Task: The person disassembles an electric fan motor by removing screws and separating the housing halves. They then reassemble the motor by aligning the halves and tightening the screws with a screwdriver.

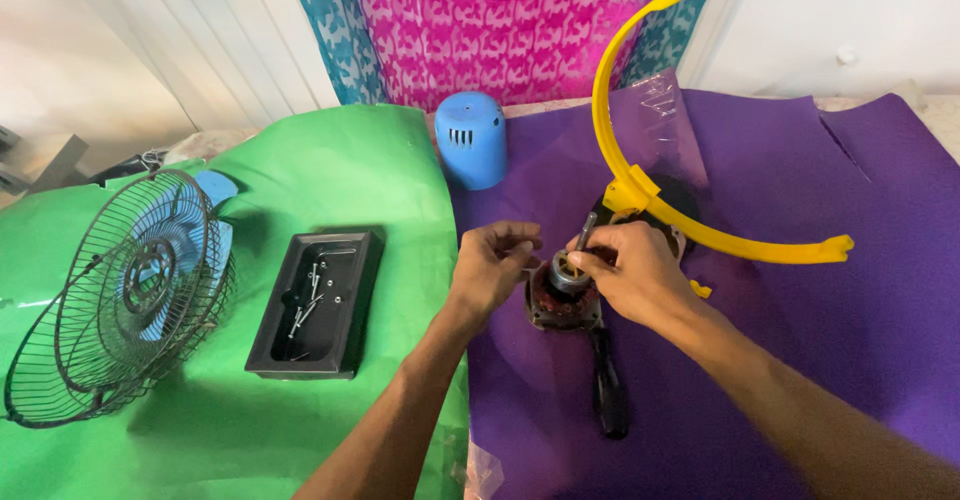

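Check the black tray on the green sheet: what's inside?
The black tray holds a loose handful of small metal screws, spread along its middle and upper end. Their exact count and type are too small to tell. Neither hand is near it.

Your fan motor (pixel 565 295) at the centre of the purple sheet, dark round housing with coppery windings, silver shaft (pixel 585 230) upright, tilted toward one o'clock, pinched between both your hands

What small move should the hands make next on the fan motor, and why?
Probably steady the motor with the left hand while the right hand lifts the rotor by its shaft. Both sets of fingertips already pinch around the rotor top, which sits raised above the windings.
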